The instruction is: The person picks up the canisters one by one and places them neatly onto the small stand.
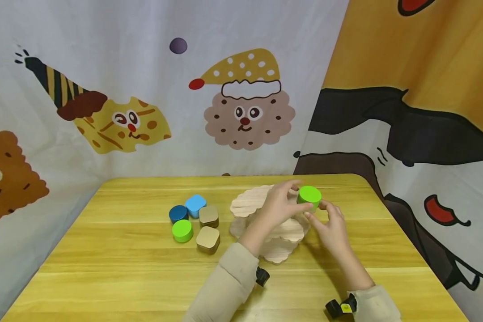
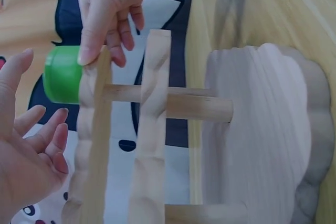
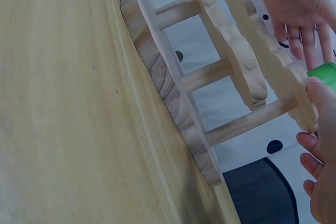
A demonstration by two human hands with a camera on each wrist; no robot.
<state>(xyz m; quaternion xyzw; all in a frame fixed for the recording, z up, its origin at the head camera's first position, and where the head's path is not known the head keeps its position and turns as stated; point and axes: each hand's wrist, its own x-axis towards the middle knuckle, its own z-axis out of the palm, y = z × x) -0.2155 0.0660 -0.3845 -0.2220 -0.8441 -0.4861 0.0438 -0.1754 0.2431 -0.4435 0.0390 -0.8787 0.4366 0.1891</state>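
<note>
A three-tiered wooden stand (image 1: 251,200) with scalloped boards joined by round dowels (image 3: 205,74) stands on the table. On its top board (image 2: 94,140), near the right end, sits a bright green round block (image 1: 310,195). My right hand (image 1: 333,229) pinches that board's edge beside the block, thumb (image 2: 94,38) above and fingers below. My left hand (image 1: 279,205) hovers by the block with spread, relaxed fingers. In the left wrist view, a gap shows between the left fingers (image 2: 50,140) and the block.
Left of the stand on the wooden table (image 1: 116,268) lie a dark blue round block (image 1: 179,214), a light blue block (image 1: 195,205), another green round block (image 1: 182,231) and two tan blocks (image 1: 208,239). A printed curtain (image 1: 145,80) hangs behind the table.
</note>
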